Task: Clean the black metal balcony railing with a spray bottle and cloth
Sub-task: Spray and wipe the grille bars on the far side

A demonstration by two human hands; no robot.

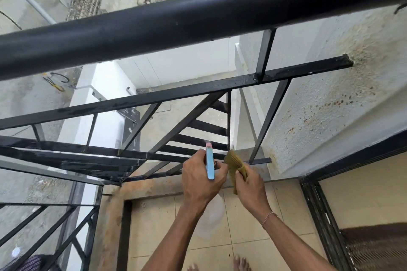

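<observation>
The black metal railing runs across the view, with a thick round top rail and thin flat bars below. My left hand grips a spray bottle with a blue head and pink nozzle; its clear body hangs below my wrist. The nozzle points at the lower bars near the wall. My right hand holds a folded olive-yellow cloth just right of the bottle, close to a low horizontal bar.
A rough white wall with rusty stains meets the railing on the right. Beige floor tiles lie below, with bare toes at the bottom edge. A dark door frame stands at right. Far below is a concrete yard.
</observation>
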